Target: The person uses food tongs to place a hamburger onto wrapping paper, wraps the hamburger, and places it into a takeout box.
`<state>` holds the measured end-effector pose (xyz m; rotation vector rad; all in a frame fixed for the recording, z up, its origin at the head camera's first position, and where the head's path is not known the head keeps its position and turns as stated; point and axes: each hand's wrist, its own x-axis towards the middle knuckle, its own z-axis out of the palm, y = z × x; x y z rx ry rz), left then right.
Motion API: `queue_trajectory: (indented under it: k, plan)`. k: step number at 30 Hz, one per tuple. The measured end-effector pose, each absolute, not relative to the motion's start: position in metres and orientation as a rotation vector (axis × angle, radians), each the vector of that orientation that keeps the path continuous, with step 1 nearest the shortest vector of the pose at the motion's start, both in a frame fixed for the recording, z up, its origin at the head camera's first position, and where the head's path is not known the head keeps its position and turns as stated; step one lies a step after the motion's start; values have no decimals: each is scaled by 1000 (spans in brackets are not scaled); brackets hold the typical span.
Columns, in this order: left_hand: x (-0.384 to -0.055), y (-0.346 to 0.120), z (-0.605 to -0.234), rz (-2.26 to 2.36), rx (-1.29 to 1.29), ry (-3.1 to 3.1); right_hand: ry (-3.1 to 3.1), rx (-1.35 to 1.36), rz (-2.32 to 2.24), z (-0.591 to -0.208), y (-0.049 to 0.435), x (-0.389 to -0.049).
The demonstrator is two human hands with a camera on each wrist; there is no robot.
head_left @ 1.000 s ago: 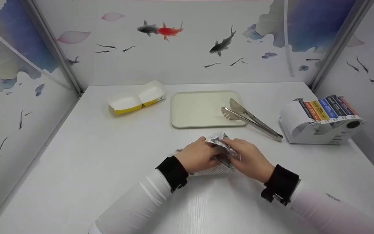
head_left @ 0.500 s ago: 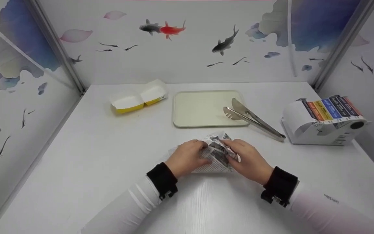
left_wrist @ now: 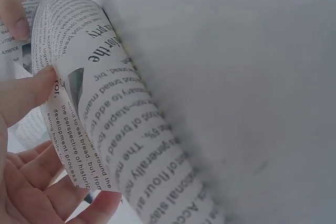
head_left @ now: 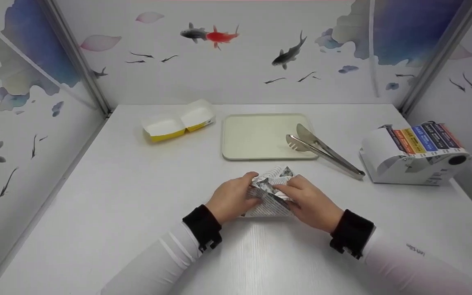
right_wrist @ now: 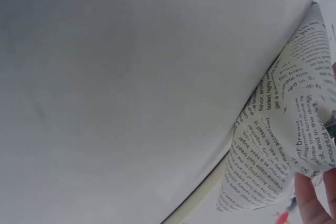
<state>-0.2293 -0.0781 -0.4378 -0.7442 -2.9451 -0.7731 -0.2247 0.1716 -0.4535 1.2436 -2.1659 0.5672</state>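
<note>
Near the middle of the table lies a sheet of newspaper-print wrapping paper (head_left: 266,205), folded into a bulging bundle whose inside is hidden. My left hand (head_left: 230,200) grips its left end; in the left wrist view the thumb (left_wrist: 31,93) lies on the paper and the fingers curl on its other side. At the right end my right hand (head_left: 312,203) pinches the folded layers, with the index finger across the top flap. The right wrist view shows the bundle's printed side (right_wrist: 283,124), and fingertips (right_wrist: 310,198) at its edge.
Behind the bundle lies a pale tray (head_left: 252,139) with metal tongs (head_left: 326,153) resting over its right edge. An opened yellow-and-white carton (head_left: 178,123) stands at the back left. A white dispenser with coloured labels (head_left: 414,155) sits on the right.
My left hand has drawn out of the paper's folds and shifted left to its left end. The top flap is now folded over under my right fingers. The head view has turned slightly left.
</note>
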Motion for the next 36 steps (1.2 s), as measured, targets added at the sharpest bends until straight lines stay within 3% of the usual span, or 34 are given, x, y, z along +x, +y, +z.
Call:
queue_trajectory:
  k: [15, 25, 36]
  plan:
    - [-229, -81, -433, -645, -927, -2929, -2267, 1410, 466, -453, 180, -224]
    - [-222, -77, -429, -85, -1177, -2689, -2333, 1479, 458, -447, 189, -221]
    - [-217, -73, -426, 30, -1243, -2694, -2453, 1536, 527, -430, 200, -216]
